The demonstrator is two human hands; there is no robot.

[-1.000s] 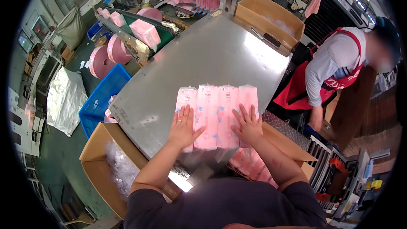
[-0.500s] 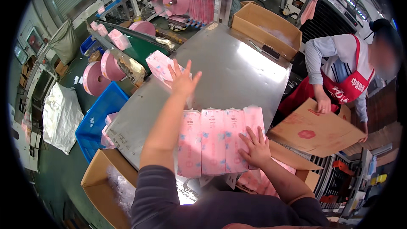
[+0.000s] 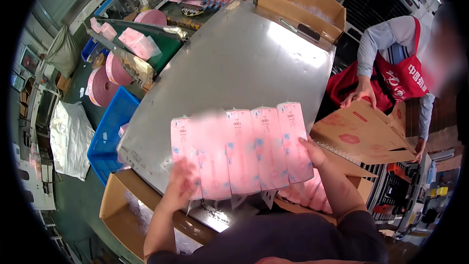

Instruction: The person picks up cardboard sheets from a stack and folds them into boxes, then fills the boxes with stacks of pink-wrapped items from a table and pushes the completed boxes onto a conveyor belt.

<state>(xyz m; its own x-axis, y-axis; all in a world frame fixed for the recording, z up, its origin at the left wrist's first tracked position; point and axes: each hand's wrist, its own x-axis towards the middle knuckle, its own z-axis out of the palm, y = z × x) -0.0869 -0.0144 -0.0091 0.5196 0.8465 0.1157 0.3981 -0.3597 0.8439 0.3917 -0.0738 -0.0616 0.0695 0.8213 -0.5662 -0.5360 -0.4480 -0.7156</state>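
A row of several pink soft tissue packs (image 3: pixel 244 151), printed with blue patterns, stands side by side at the near edge of the metal table (image 3: pixel 229 63). My left hand (image 3: pixel 181 181) is closed against the row's left end, its fingers smeared by motion. At the opposite end, my right hand (image 3: pixel 314 152) grips the outermost pack, fingers at its side. The packs are squeezed together between both hands, the row slightly tilted. Whether it is lifted off the table, I cannot tell.
An open carton (image 3: pixel 337 171) holding pink packs is at my right; across it a co-worker in a red apron (image 3: pixel 395 83) handles a cardboard box (image 3: pixel 359 129). More packs (image 3: pixel 137 43) lie on a green conveyor (image 3: pixel 168 56). A blue crate (image 3: pixel 110 132) and carton (image 3: pixel 115 200) stand left.
My left hand has come back from a pack farther up the table to the row's left end. The row is longer on the left. My right hand has shifted from the tops to the right end.
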